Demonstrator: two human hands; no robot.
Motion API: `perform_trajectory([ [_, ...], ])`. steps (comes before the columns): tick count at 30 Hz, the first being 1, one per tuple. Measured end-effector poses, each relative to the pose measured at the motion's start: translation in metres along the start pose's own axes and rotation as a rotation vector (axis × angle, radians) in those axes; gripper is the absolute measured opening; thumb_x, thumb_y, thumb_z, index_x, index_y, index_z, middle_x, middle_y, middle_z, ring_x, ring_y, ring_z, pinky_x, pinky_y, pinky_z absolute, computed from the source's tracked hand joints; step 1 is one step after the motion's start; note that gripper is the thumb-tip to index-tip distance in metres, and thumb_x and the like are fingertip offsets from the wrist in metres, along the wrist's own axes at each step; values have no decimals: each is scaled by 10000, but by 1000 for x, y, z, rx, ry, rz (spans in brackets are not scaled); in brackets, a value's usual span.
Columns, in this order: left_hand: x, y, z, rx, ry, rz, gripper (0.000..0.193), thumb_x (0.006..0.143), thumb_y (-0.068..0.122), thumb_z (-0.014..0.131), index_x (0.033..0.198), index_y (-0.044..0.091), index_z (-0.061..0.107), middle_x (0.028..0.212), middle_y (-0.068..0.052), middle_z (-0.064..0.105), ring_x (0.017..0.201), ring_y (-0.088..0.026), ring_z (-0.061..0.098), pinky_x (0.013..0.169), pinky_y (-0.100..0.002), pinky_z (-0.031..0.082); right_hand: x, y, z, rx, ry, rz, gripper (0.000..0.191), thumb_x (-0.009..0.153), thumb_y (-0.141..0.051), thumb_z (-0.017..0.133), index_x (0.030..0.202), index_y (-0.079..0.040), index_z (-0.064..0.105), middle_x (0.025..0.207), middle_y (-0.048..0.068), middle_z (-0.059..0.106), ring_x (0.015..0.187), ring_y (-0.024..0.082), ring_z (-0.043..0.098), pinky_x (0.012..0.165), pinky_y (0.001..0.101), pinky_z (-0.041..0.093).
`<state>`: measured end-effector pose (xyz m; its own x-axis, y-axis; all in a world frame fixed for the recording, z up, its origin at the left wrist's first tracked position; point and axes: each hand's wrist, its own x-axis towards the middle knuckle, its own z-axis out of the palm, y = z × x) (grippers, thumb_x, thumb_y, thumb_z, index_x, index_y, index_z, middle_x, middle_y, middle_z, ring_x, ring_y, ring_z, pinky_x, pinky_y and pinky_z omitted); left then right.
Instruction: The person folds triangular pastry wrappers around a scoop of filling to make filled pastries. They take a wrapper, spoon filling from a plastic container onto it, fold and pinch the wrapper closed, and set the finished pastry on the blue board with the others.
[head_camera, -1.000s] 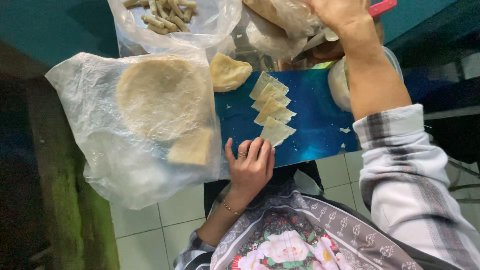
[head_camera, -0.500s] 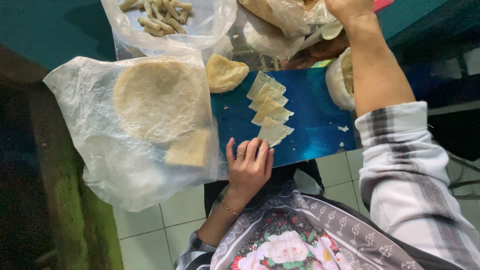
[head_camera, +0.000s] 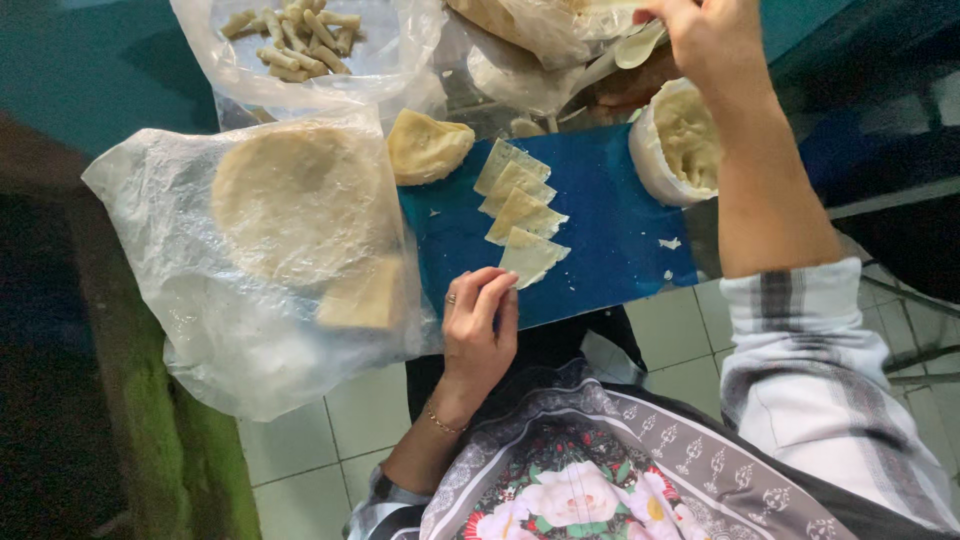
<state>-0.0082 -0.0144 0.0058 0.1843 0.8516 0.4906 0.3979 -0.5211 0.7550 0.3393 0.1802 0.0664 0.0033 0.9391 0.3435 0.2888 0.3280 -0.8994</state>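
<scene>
Four square dough wrappers (head_camera: 522, 200) lie in a row on a blue cutting board (head_camera: 610, 250). My left hand (head_camera: 480, 325) rests on the board's near edge. Its bent fingertips touch the corner of the nearest wrapper (head_camera: 533, 256), and I cannot tell whether they pinch it. My right hand (head_camera: 705, 35) is raised at the back, above a plastic-lined bowl of pale filling (head_camera: 685, 140). It grips a pale spoon (head_camera: 640, 47). A folded lump of dough (head_camera: 427, 147) sits at the board's far left corner.
On the left, a clear plastic sheet (head_camera: 200, 330) holds a stack of round dough sheets (head_camera: 295, 200) and a cut piece (head_camera: 365, 295). A bag of several rolled pieces (head_camera: 295, 35) lies at the back. More plastic bags (head_camera: 530, 40) lie behind the board. Tiled floor shows below.
My left hand has gone from lying flat with spread fingers on the board's edge to bent fingers at the nearest wrapper's corner. My right hand stays raised at the back.
</scene>
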Motion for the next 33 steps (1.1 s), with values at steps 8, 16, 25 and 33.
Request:
perform_trajectory([
  [8,14,0,7,11,35,-64,268,960,-5,664,1224,43,655,1208,-156,638,1111,-333,621,955,-414,518,-121,-55,57,-402,-222,268,165,982,-182,662,962,-53,763,779,55,685,701,123,597,626,314,467],
  [16,16,6,17,292,-55,93,390,895,6,698,1270,114,692,1277,-160,576,1147,-341,583,982,-436,489,-157,-61,71,-751,-311,22,112,951,-233,697,1008,-160,759,938,41,681,812,287,691,693,400,540],
  [25,14,4,21,408,-123,172,394,858,30,722,1247,84,684,1344,-176,548,1212,-345,564,1053,-462,447,-156,-68,72,-892,-274,-189,102,901,-183,729,998,-195,759,861,12,617,819,220,660,666,382,528],
  [33,14,2,21,415,-150,183,429,833,24,712,1257,82,683,1359,-180,543,1211,-346,561,1046,-456,447,-157,-77,75,-940,-258,-244,79,891,-169,745,966,-194,748,834,4,603,794,203,639,644,370,515],
])
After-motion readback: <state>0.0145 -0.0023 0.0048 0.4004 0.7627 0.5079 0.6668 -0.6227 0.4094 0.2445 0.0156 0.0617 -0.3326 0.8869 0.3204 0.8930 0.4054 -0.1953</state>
